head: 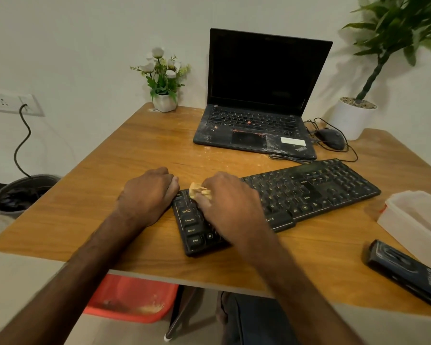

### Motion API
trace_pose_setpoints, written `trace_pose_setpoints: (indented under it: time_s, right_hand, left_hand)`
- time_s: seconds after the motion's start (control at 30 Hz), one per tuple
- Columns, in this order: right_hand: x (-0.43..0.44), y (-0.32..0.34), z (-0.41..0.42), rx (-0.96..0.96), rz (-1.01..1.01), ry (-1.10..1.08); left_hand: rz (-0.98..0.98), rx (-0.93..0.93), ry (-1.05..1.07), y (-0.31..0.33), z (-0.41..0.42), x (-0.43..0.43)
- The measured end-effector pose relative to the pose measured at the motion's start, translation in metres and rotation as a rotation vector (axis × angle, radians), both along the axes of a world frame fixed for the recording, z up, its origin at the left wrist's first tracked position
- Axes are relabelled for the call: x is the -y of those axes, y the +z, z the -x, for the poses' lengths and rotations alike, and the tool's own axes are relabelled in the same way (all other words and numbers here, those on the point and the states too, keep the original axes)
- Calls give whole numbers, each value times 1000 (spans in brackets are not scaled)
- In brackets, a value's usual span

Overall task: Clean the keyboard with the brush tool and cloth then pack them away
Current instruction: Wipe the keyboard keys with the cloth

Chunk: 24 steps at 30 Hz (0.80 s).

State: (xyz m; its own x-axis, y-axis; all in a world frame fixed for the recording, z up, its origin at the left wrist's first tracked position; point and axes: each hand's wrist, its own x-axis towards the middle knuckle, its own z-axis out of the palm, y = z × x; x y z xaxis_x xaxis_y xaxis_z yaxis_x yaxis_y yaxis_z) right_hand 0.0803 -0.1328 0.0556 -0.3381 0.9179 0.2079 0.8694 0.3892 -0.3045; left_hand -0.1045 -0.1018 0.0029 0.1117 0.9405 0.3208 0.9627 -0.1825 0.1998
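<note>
Head view: the keyboard (296, 195) lay at frame centre on the bench (135, 150). The right hand (230, 200) pressed a yellow cloth (198, 190), fingers clamped on it; the left hand (147, 195) rested curled at the keyboard's left end.

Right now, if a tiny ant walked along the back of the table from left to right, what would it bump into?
Flower pot → laptop → mouse → big plant's white pot.

The table (144, 145) is showing a smooth wood-grain finish with soft shine. The keyboard (309, 190) is looking like matt black plastic, dusty. The cloth (197, 190) is looking soft, yellowish.
</note>
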Motion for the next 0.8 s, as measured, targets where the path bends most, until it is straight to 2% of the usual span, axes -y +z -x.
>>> trace_pose_setpoints:
  time_s: [0.07, 0.17, 0.23, 0.3, 0.4, 0.47, 0.6, 0.67, 0.8]
  right_hand:
    - [-13, 4, -31, 37, -20, -88]
    - [-31, 12, -74, 100, -71, -348]
    - [-32, 9, -76, 99, -78, -405]
    - [-23, 3, -54, 80, -78, -319]
    - [-2, -2, -1, 53, -26, -83]
    - [10, -1, 26, 65, -63, 71]
    - [13, 1, 25, 101, -90, 222]
    - [0, 2, -1, 68, -44, 153]
    - [-28, 12, -66, 132, -73, -185]
  left_hand:
    - [-1, 8, -10, 0, 0, 0]
    - [-8, 4, -20, 0, -2, -1]
    - [-9, -1, -22, 0, -2, 0]
    - [-10, -1, -21, 1, -2, 0]
    - [-6, 5, -14, 3, -3, 1]
    - [31, -25, 5, 4, -1, 2]
    - [52, -34, 1, 4, 2, 2]
    - [19, 0, -9, 5, 0, 1]
    - [16, -11, -14, 4, -1, 1]
